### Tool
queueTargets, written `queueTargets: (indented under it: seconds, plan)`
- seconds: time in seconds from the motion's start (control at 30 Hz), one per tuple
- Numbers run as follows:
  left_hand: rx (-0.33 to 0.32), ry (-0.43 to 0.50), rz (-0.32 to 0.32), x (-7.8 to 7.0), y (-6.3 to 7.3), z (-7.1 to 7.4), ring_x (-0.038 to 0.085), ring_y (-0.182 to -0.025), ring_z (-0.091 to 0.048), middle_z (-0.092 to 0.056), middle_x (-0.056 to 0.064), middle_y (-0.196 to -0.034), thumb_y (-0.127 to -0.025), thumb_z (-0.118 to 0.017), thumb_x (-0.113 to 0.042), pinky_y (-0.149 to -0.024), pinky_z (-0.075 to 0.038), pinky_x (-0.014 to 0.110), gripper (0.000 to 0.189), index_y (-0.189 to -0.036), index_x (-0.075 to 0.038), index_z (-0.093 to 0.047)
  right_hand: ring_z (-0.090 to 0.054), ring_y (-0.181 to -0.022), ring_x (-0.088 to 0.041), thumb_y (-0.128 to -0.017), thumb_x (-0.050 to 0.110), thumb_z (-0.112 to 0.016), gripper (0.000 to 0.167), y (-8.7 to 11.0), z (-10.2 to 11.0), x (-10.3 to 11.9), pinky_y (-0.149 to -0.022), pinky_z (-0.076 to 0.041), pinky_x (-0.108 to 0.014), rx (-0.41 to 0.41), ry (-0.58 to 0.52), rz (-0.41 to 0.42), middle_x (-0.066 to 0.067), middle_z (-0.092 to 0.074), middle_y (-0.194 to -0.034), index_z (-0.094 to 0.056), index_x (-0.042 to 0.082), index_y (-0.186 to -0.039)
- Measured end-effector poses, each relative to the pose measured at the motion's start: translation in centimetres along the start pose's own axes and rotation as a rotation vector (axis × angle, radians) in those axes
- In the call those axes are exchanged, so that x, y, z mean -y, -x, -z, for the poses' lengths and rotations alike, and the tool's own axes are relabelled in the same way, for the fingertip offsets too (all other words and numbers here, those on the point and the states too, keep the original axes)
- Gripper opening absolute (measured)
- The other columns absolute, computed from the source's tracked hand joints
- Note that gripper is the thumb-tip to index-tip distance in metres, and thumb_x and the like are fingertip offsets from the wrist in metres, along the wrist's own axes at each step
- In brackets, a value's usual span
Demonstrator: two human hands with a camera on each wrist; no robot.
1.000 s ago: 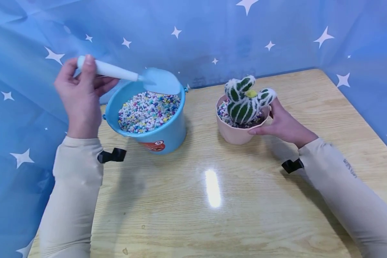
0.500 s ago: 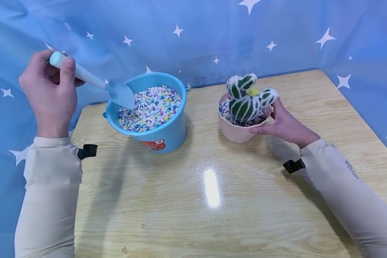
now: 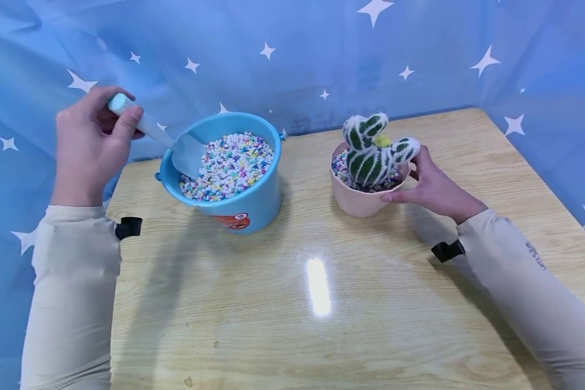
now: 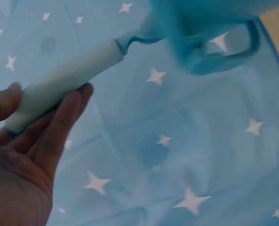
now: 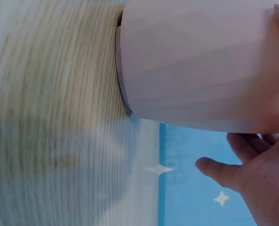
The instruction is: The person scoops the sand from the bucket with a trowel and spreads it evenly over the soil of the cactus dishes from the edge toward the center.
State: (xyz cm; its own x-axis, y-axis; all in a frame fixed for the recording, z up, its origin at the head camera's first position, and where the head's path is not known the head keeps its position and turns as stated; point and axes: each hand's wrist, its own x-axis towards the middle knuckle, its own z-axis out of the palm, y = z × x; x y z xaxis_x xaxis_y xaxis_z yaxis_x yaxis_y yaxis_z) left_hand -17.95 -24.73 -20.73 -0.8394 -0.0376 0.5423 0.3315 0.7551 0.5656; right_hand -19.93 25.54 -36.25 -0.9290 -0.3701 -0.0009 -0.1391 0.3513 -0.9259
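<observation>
My left hand point(image 3: 93, 143) grips the pale handle of a light blue toy shovel point(image 3: 148, 130). Its blade dips inside the left part of the blue bucket point(image 3: 253, 200), its tip at the colourful pebbles point(image 3: 239, 160). In the left wrist view, thumb and fingers pinch the shovel handle point(image 4: 66, 77). On the right, my right hand point(image 3: 439, 187) holds the rim of a pink flowerpot point(image 3: 353, 200), thumb at the front. The pot stands upright on the table with a fuzzy green and white cactus point(image 3: 370, 162) and pebbles in it. The right wrist view shows the pot's side point(image 5: 200, 66).
A wooden table point(image 3: 253, 319) carries bucket and pot, set apart from each other. Behind and to the left hangs a blue cloth point(image 3: 302, 54) with white stars. Black straps point(image 3: 128, 228) sit on both wrists.
The left hand has moved left and the shovel blade has swung down from above the bucket to its pebbles at the left side. The right hand stays on the flowerpot.
</observation>
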Motion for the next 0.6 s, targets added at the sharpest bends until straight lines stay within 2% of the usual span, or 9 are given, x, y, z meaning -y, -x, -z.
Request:
queueTargets:
  seconds: [0.07, 0.2, 0.47, 0.6]
  plan:
    - [0.009, 0.115, 0.088, 0.5, -0.2, -0.1, 0.003, -0.078, -0.068, -0.065, 0.000, -0.092, -0.096, -0.065, -0.023, -0.074, -0.057, 0.014, 0.025, -0.116, -0.008, -0.068, -0.012, -0.143, -0.032, -0.079, 0.002, -0.083, 0.095, 0.1, 0.1, 0.0, -0.115, -0.017, -0.062, -0.001, 0.006, -0.012, -0.008, -0.016, -0.148, -0.013, 0.014, -0.142]
    - [-0.036, 0.340, 0.213, 1.8, -0.7, -0.2, 0.012, -0.076, -0.070, -0.063, 0.009, -0.092, -0.095, -0.065, -0.018, -0.070, -0.059, 0.020, 0.020, -0.110, -0.005, -0.067, -0.011, -0.144, -0.031, -0.080, 0.005, -0.082, 0.096, 0.2, 0.1, 0.0, -0.116, -0.016, -0.060, -0.005, 0.009, -0.043, -0.009, -0.016, -0.149, -0.010, 0.014, -0.143]
    - [-0.100, 0.682, 0.333, 4.1, -0.4, -0.6, 0.019, -0.070, -0.072, -0.061, 0.015, -0.090, -0.094, -0.066, -0.012, -0.062, -0.060, 0.032, 0.016, -0.105, 0.001, -0.064, -0.011, -0.143, -0.034, -0.080, 0.008, -0.083, 0.099, 0.5, -0.2, 0.1, -0.115, -0.018, -0.063, -0.034, 0.018, -0.039, -0.013, -0.016, -0.148, -0.008, 0.014, -0.143]
    - [-0.109, 0.765, 0.403, 4.8, 0.2, -0.7, 0.023, -0.068, -0.072, -0.064, 0.016, -0.090, -0.095, -0.065, -0.012, -0.063, -0.061, 0.035, 0.017, -0.103, 0.003, -0.062, -0.013, -0.142, -0.036, -0.078, 0.012, -0.086, 0.103, 0.8, -0.7, 0.1, -0.114, -0.019, -0.063, -0.060, 0.041, -0.033, -0.015, -0.018, -0.148, -0.007, 0.012, -0.145]
